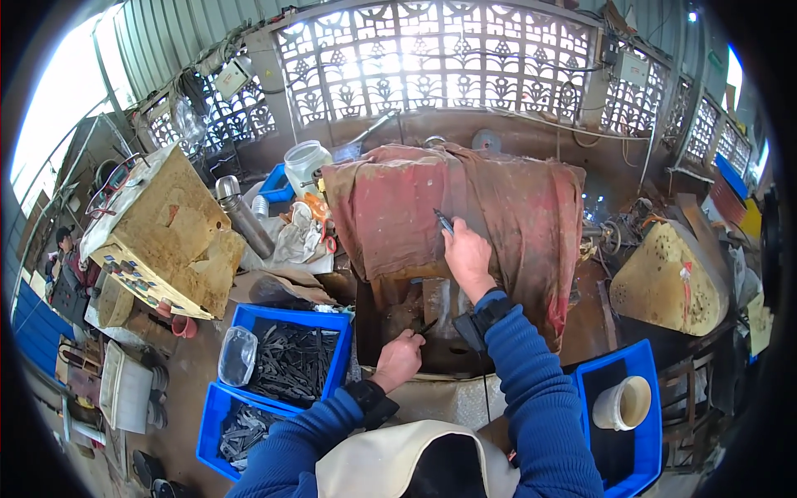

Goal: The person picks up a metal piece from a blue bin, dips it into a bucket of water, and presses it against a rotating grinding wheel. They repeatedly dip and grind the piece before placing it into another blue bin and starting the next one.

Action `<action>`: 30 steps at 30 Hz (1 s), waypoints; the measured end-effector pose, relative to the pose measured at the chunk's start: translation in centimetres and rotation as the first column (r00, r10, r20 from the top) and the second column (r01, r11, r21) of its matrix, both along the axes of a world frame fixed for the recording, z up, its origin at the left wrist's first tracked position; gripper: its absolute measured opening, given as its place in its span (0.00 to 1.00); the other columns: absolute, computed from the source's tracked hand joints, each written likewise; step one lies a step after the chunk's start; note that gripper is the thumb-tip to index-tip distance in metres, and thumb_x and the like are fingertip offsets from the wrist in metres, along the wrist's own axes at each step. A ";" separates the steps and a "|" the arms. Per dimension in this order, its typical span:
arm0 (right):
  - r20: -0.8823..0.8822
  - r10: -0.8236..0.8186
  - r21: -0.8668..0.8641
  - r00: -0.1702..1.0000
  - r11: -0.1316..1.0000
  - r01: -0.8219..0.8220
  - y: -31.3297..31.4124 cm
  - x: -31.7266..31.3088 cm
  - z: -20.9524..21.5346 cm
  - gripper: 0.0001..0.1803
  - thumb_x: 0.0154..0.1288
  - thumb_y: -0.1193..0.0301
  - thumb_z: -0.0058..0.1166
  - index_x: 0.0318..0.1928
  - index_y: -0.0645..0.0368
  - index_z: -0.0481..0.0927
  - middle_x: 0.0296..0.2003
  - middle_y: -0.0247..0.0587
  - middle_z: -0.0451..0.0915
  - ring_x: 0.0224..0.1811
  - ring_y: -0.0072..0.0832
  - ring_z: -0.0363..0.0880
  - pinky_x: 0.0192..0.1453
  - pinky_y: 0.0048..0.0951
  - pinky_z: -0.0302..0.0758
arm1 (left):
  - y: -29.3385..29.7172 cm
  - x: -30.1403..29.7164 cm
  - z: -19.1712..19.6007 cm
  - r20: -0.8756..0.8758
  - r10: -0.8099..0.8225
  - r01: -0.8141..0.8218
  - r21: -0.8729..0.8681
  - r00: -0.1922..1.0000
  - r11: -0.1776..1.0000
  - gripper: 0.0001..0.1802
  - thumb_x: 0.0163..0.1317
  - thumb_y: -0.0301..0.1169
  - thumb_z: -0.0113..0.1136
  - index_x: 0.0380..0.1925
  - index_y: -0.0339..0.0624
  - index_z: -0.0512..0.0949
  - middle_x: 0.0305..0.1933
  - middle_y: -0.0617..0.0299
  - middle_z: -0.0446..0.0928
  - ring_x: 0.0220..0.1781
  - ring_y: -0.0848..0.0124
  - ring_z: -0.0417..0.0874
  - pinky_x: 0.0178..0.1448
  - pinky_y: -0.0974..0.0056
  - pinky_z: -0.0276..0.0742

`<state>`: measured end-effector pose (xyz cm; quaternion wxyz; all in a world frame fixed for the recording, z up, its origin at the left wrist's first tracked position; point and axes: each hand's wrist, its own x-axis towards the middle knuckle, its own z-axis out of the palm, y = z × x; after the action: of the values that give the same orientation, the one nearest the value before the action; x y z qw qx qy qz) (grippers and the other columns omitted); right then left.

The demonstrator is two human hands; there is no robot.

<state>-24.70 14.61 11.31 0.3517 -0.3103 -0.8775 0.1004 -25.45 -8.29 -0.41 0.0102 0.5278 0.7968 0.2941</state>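
Note:
My right hand (466, 257) is raised in front of a dirty red cloth (465, 207) that drapes over a machine, and it grips a small dark tool (443, 221) between the fingers. My left hand (399, 358) is lower, closed around a thin dark metal piece (426, 327) that points toward the dark recess (423, 319) under the cloth. Both forearms wear blue sleeves with black wrist straps.
Two blue bins (292, 362) of dark metal strips sit at my left, one with a clear plastic bag (237, 355). A blue bin (618, 411) at my right holds a white cup (623, 402). Behind stand a rusty box (170, 236), a steel flask (242, 217) and a plastic jar (305, 166). Another person (65, 257) is at far left.

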 end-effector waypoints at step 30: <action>0.007 -0.001 0.041 1.000 0.999 0.001 0.3 -0.3 0.0 0.12 0.66 0.62 0.54 0.42 0.56 0.73 0.26 0.49 0.81 0.28 0.49 0.82 0.31 0.47 0.77 | 0.0 0.0 0.2 0.009 -0.013 0.013 -0.039 1.000 0.999 0.08 0.55 0.24 0.54 0.33 0.41 0.81 0.36 0.51 0.78 0.35 0.51 0.82 0.39 0.53 0.80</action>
<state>-25.01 14.88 11.35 0.3549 -0.3036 -0.8805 0.0812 -25.50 -8.24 -0.17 0.0259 0.5314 0.7989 0.2806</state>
